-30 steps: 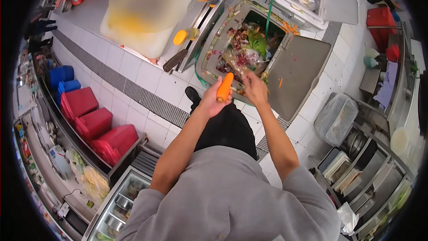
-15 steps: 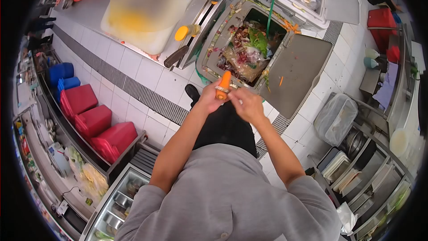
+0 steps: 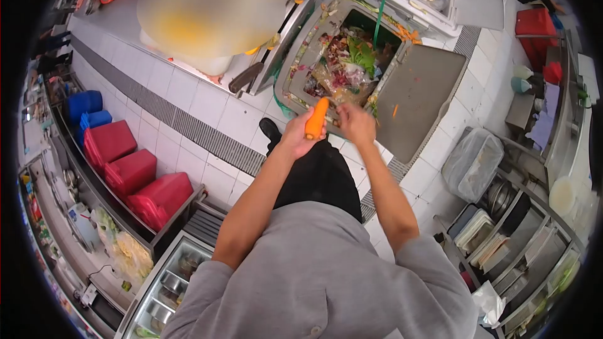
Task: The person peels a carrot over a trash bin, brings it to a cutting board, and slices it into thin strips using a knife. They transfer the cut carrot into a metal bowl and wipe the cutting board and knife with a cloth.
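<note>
A carrot is held in the left hand, over the near edge of a large grey bin as seen from above. Its long axis is pointed mostly away from the body and leaned a little toward the right, so that the far tip is directed at the bin's opening and the blunt near end is turned back toward the wearer. The carrot is cradled along its left flank and from beneath by the left grip, closed around it, while its upper face and the length toward the far tip are left uncovered. The right hand is placed just to the right of the carrot, at much the same reach from the body, with a narrow gap seen between them. Its fingers are curled inward toward the carrot's far half; a small thing may be pinched there, but it is too blurred to be made out, and whether that grip is filled cannot be told. The carrot is thus enclosed by the left hand and flanked by the right, with its bare side presented between the two. Beyond both hands, leafy scraps are heaped inside the bin, and its flat lid is spread out to the right. A metal counter is set ahead to the left, well apart from the carrot.
</note>
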`<state>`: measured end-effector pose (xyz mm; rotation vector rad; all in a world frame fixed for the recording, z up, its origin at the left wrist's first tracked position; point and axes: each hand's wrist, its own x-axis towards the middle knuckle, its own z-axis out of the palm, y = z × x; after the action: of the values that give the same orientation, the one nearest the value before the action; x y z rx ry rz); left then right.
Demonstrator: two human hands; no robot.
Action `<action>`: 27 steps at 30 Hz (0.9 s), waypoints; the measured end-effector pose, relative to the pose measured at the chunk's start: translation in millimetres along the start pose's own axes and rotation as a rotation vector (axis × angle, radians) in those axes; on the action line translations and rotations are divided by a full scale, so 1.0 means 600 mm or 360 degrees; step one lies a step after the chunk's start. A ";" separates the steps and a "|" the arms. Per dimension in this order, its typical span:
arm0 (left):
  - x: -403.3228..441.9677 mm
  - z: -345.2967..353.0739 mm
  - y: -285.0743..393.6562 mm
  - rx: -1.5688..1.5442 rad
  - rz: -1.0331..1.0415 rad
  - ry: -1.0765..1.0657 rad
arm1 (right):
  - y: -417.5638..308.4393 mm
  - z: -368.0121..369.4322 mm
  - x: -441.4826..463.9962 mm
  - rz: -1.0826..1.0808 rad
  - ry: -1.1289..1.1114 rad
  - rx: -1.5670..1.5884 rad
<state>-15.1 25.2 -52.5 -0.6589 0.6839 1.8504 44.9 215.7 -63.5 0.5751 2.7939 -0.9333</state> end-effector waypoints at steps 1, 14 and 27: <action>-0.006 0.004 -0.007 -0.0002 -0.0012 0.0004 | 0.010 -0.015 0.017 0.0149 -0.0067 -0.0001; -0.015 0.034 -0.003 -0.0104 -0.0014 0.0152 | 0.002 -0.031 0.017 0.0231 0.0073 0.0301; -0.004 0.020 -0.013 0.0027 0.0022 0.0377 | -0.054 -0.058 -0.041 -0.0177 0.0010 0.0391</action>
<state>-8.9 35.0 -43.6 -0.8735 0.8585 1.7935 54.2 205.1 -11.7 0.4560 2.7600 -1.3119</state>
